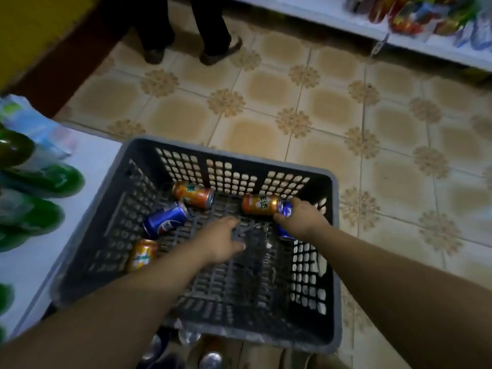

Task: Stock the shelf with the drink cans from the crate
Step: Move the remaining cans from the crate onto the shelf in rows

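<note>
A dark grey plastic crate (229, 153) stands on the floor with several drink cans lying in it. My right hand (300, 217) grips a blue can (285, 209) at the crate's right wall, next to an orange can (259, 205). My left hand (221, 242) reaches into the crate's middle, fingers spread over the bare bottom, holding nothing. To its left lie another blue can (165, 219), an orange can (193, 194) at the back, and an orange can (142, 255) beside my left forearm.
A white shelf (87, 166) with green bottles (50, 179) runs along the left. Another shelf with bright packets (426, 17) is at the top right. A person's legs and shoes (210, 51) stand on the tiled floor beyond the crate. More cans (210, 359) sit below the crate's near edge.
</note>
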Demonstrator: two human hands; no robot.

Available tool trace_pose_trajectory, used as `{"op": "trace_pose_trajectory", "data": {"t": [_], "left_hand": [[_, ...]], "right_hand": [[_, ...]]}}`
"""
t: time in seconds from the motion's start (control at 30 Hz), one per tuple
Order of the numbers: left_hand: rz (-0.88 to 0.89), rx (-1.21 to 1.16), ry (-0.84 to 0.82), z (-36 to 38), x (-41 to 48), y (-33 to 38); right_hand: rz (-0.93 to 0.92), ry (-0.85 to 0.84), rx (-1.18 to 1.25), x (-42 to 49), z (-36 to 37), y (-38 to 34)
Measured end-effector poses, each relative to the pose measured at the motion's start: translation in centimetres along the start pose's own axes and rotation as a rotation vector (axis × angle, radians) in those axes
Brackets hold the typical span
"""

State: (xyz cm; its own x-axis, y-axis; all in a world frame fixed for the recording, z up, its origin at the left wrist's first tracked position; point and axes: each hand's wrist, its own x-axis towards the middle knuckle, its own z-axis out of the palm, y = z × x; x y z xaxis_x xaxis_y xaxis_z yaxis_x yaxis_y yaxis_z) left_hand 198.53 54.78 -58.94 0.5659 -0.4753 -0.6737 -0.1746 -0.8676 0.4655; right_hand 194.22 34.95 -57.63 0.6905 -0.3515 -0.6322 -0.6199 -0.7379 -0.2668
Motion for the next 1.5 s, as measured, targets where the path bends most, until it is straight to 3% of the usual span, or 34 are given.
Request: {"op": "trace_pose_trajectory", "data": {"t": [0.17,0.37,0.47,0.7,0.93,1.13,1.5], "left_hand": [[-0.047,-0.042,-0.025,2.8,6.9,-2.3],[-0.082,-0.107,-0.088,4.8,9.7,-5.9],[-0.106,-0.145,-0.085,4.9,8.7,-6.7],[-0.072,-0.191,-0.112,3.5,4.7,-7.4],[-0.109,-0.164,-0.064,4.3,7.1,-9.6],[-0.076,-0.169,-0.027,3.6,4.1,-8.5],[0.089,-0.641,0.240,-6.3,-17.6,-3.5]], "right_hand": [[0.030,0.053,0.027,7.6,4.7,1.5],[0.124,0.165,-0.125,11.9,8.4,1.6],[-0.006,0.177,-0.220,11.1,10.1,1.4],[-0.004,-0.046,-0.072,9.4,10.6,0.0],[0.035,0.118,0.050,10.1,12.8,0.4],[-0.116,0.089,0.342,4.7,10.1,-2.4],[-0.456,0.134,0.731,-16.7,-2.3,-14.3]]}}
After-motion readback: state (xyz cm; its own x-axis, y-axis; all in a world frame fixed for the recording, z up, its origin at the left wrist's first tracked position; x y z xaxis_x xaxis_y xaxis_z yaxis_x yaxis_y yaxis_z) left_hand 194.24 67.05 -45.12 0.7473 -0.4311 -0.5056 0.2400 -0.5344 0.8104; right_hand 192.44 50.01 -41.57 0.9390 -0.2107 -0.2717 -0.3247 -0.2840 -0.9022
